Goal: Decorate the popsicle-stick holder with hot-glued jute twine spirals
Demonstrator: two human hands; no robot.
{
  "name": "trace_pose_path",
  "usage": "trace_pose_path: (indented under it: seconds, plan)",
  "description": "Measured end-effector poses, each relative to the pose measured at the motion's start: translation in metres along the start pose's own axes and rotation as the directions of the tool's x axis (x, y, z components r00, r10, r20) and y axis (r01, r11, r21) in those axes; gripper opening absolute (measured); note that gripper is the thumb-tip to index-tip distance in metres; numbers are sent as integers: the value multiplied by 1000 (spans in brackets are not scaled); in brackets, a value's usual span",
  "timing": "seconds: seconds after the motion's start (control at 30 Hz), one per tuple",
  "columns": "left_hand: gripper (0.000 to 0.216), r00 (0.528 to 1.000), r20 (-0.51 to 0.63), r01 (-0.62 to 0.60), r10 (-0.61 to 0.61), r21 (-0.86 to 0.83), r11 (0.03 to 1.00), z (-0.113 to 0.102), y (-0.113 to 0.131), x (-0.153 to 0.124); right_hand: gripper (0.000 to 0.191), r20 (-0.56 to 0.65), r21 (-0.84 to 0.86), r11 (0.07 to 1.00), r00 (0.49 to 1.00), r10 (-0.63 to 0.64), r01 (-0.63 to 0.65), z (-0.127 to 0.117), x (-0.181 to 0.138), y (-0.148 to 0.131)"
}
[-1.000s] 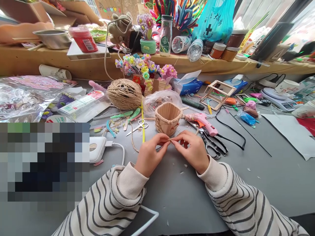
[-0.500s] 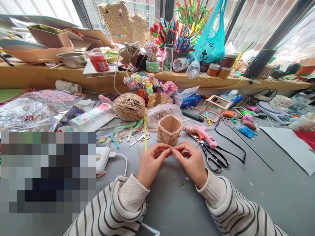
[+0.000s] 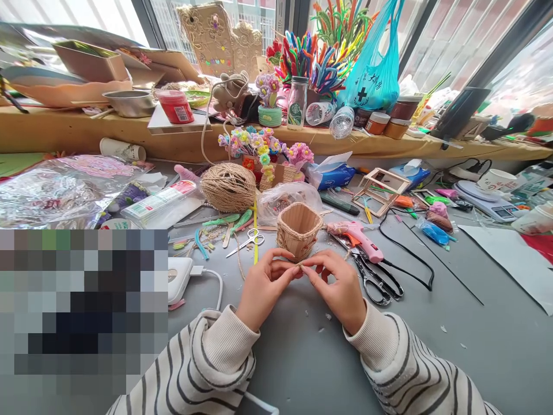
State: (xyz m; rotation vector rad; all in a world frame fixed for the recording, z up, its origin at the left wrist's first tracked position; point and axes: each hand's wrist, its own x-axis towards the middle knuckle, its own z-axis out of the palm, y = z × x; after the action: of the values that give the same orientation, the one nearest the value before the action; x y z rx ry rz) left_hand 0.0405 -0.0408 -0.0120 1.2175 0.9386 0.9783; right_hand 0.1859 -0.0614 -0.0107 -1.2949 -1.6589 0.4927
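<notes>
My left hand [image 3: 268, 286] and my right hand [image 3: 334, 283] meet fingertip to fingertip above the grey table, both pinching a small tan piece of twine [image 3: 299, 264], mostly hidden by the fingers. Right behind them stands a small wooden-stick pot [image 3: 299, 223], upright, its rim bound with braided twine. A large ball of jute twine [image 3: 228, 188] lies beyond my left hand, and small white-handled scissors [image 3: 247, 241] are nearer. To the right of the pot rest a pink glue gun [image 3: 360, 239] and larger black-handled scissors [image 3: 380, 282].
A clear plastic bag [image 3: 287, 202] sits behind the pot. A white charger block [image 3: 178, 280] with a cable lies left of my hands. Further back are a wooden frame [image 3: 380, 190], a kitchen scale [image 3: 486, 199] and a shelf [image 3: 173, 141] crowded with craft supplies. Pixelated blocks cover the lower left.
Both hands stay together with small finger shifts; the left fingers have spread slightly over the pinched piece. The camera view has shifted a little. The pot has not moved on the table.
</notes>
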Motion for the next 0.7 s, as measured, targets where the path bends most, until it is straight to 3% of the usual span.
trace_pose_path:
  seconds: [0.27, 0.5, 0.7]
  plan:
    - [20, 999, 29, -22, 20, 72, 997, -2, 1, 0, 13, 69, 15, 999, 996, -52, 51, -5, 1, 4]
    - [21, 993, 27, 118, -117, -56, 991, -3, 7, 0, 13, 144, 81, 996, 989, 27, -39, -4, 1, 3]
    - [18, 991, -5, 134, -135, -36, 990, -2, 10, 0, 15, 149, 123, 988, 986, 78, -97, -4, 1, 2]
